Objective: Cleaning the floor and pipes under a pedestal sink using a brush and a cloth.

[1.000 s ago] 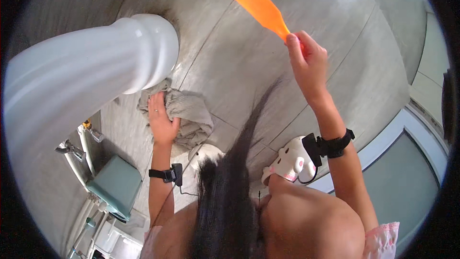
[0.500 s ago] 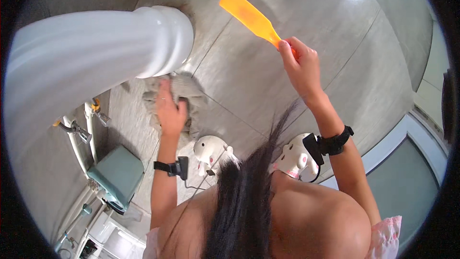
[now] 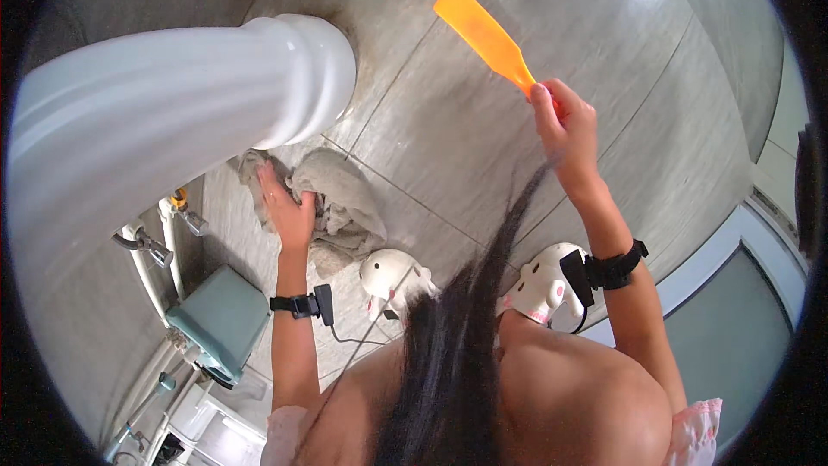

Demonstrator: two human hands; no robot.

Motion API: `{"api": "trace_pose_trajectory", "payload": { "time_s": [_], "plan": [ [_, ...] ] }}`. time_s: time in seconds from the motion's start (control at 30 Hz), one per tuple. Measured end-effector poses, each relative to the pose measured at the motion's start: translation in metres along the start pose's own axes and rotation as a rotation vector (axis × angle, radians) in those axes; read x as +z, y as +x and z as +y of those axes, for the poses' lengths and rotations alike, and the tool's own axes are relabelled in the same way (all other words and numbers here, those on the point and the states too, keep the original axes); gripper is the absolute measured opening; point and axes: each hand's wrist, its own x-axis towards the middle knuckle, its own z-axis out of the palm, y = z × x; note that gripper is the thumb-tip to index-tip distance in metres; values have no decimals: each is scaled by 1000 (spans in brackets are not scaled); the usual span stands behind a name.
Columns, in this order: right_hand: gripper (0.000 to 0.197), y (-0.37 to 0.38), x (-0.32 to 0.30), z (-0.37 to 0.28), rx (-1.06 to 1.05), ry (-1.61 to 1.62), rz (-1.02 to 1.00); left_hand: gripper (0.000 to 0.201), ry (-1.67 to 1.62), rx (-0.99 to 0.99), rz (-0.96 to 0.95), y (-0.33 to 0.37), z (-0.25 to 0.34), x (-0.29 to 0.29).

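Head view: the left hand [image 3: 289,214] lies back up on a grey cloth [image 3: 345,198] at 9 o'clock, its fingers stretched out and its thumb spread away from them. The cloth is bunched on the tiled floor [image 3: 440,142], thickest at the hand's 2 o'clock, near the foot of a white pedestal [image 3: 216,91] at 10 o'clock; whether cloth and pedestal touch, I cannot tell.

At 2 o'clock the right hand [image 3: 567,125] pinches the handle of an orange spatula [image 3: 485,33] between thumb and curled fingers. The flat blade points to 11 o'clock from that hand, and the spatula is well apart from the cloth.

Each wrist wears a black strap, left [image 3: 297,305] and right [image 3: 614,269]. White slippers with animal faces sit at 6 o'clock [image 3: 390,274] and 4 o'clock [image 3: 545,272], the first just beside the cloth. Dark hair [image 3: 444,371] hangs at 6 o'clock. A teal bin [image 3: 222,319] stands at 8 o'clock, below a metal valve [image 3: 155,250] on a white pipe. A white-framed door [image 3: 729,319] shows between 3 and 4 o'clock.
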Motion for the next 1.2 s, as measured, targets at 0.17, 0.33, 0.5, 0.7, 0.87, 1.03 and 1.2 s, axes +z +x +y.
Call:
{"api": "trace_pose_trajectory", "payload": {
  "time_s": [0.17, 0.33, 0.5, 0.7, 0.87, 1.03, 1.2],
  "plan": [
    [30, -2, 16, 2, -6, -36, -33, 83, 39, 178, -106, 9, 43, 5],
    [27, 2, 26, -16, -96, -71, -83, 78, 4, 198, -151, -7, 55, 0],
    [24, 1, 24, -16, -200, -128, -103, 77, 114, 218, -257, 7, 38, -18],
    [19, -20, 22, -21, -205, -216, -227, 65, 53, 396, -232, -8, 57, -15],
    [30, -29, 20, -42, -440, -311, -634, 63, -52, -11, -93, -30, 7, -19],
    [45, -22, 46, -56, -606, -395, -860, 47, 89, 35, -11, -90, -23, -17],
    [36, -15, 84, -52, -773, -499, -883, 53, 56, -184, -43, -101, -36, 2]
  ]
}}
